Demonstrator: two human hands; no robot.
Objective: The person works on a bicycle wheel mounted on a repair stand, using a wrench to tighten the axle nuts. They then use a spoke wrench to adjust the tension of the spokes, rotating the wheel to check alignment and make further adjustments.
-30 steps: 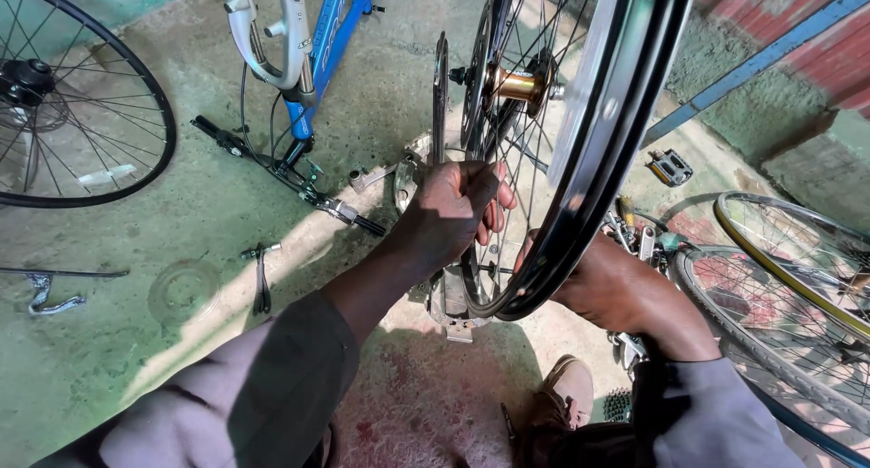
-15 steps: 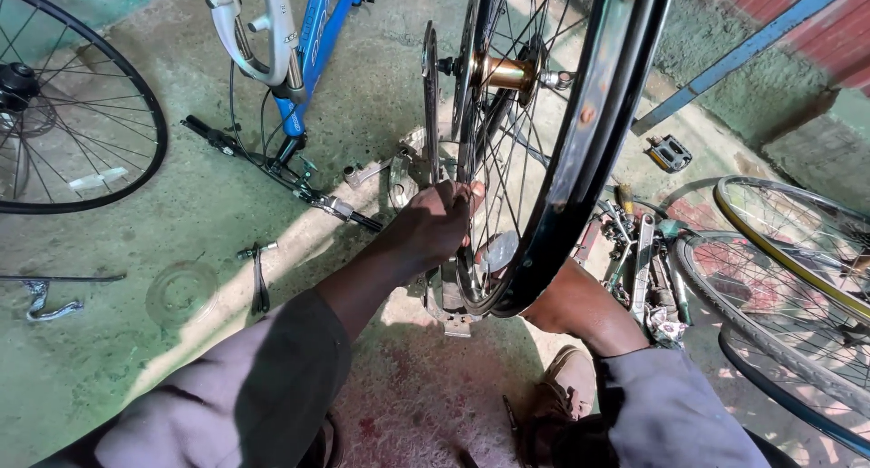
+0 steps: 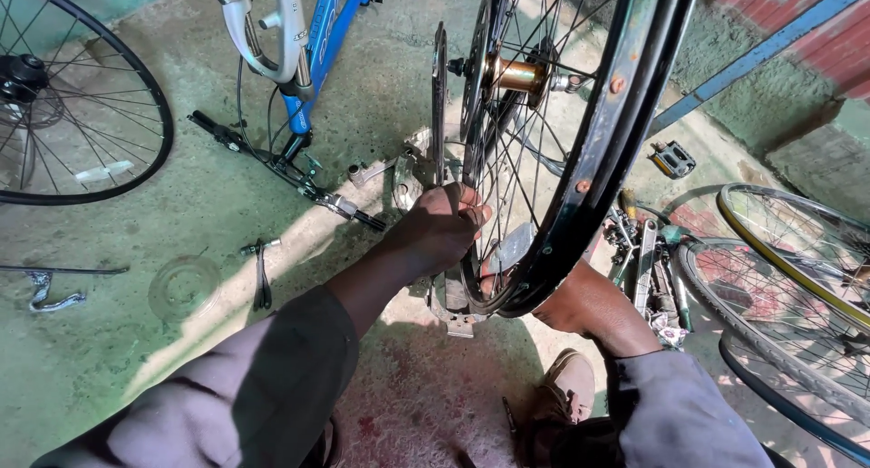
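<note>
Left grip [image 3: 444,228] clenched on spokes of upright bicycle wheel [image 3: 589,160], right hand [image 3: 580,300] behind its rim, state unclear.

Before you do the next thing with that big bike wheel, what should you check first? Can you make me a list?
1. Left hand has a grip at the spokes near the sprocket disc: ok.
2. Right hand steadies the wheel: cannot tell, the rim hides most of it.
3. Wheel stands upright, brass-coloured hub level: ok.
4. Fingers clear of the spokes: not ok, the left fingers sit among them.
5. Floor beside the wheel free of clutter: not ok, loose tools lie there.
6. Shoe away from the rim: ok.
</note>
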